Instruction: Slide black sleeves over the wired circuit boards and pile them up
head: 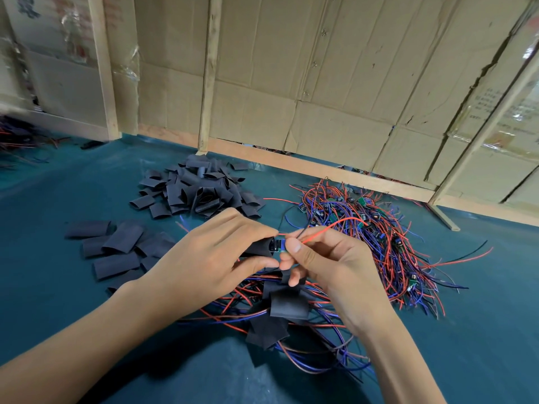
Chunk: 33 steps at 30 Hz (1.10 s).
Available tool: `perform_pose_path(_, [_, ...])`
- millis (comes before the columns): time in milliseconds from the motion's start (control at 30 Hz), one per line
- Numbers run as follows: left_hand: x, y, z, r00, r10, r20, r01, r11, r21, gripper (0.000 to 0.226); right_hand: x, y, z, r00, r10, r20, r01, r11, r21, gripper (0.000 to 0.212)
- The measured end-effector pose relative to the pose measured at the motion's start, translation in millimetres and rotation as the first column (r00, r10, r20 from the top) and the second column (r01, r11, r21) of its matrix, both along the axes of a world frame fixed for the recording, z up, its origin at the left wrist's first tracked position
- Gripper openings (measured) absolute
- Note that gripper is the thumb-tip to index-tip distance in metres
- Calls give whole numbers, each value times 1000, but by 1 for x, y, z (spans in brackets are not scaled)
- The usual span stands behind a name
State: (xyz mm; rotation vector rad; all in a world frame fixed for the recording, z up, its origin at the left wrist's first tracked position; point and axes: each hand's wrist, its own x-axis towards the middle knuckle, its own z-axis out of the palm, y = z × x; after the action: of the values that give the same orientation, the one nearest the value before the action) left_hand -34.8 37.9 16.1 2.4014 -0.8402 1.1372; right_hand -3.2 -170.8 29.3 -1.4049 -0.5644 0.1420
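Black sleeve [258, 246] pinched in my left hand [210, 258]; right hand [326, 263] feeds board [278, 246] in. Few sleeved [280, 310]; big wired heap [364, 228] remains.

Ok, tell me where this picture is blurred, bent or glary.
Head view: wide-angle bending bows the wooden posts outward; the far-left wire pile is smeared; tape on the cardboard at right glares; soft shadow lies under the forearms; the hands' grip on the sleeve is sharp.

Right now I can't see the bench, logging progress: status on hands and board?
Left hand pinching flat black sleeve. Right hand feeding small green wired circuit board in, board partly inside. Nothing blocking.
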Motion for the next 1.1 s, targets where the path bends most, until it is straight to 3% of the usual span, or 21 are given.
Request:
perform_pose_path(233, [-2,-7,-1,998,-53,-25,53,999,1,36,0,2,-1,998,-43,42,47,992,-115,9])
perform_pose_path(467, [-2,-8,0,1000,-27,-16,28,999,45,35,-2,3,4,997,-14,-71,9,998,-64,16])
perform_pose_path(600, [-1,-12,-3,998,-59,0,59,998,26,39,-2,6,6,962,-42,-271,51,998,27,25])
perform_pose_path(700, [-4,-15,-9,993,-85,-79,86,996,7,44,6,-5,8,897,-148,-416,182,982,43,36])
perform_pose_path(800, [-6,-23,-15,973,-56,-225,65,997,30,48,19,-29,16,819,-337,-464,395,918,30,18])
perform_pose_path(867, [-6,-28,-19,947,-24,-320,65,991,119,53,26,-51,20,738,-495,-458,573,819,37,18])
perform_pose_path(967, [-6,-31,-22,948,11,-319,61,975,215,60,37,-77,26,621,-703,-347,758,651,37,21])
perform_pose_path(1033, [-5,-27,-18,960,6,-279,25,994,107,54,48,-85,29,565,-788,-243,816,577,27,26])
perform_pose_path(1100, [6,-16,-10,975,72,-210,-81,996,-33,44,64,-84,30,577,-805,-138,811,585,-20,24])
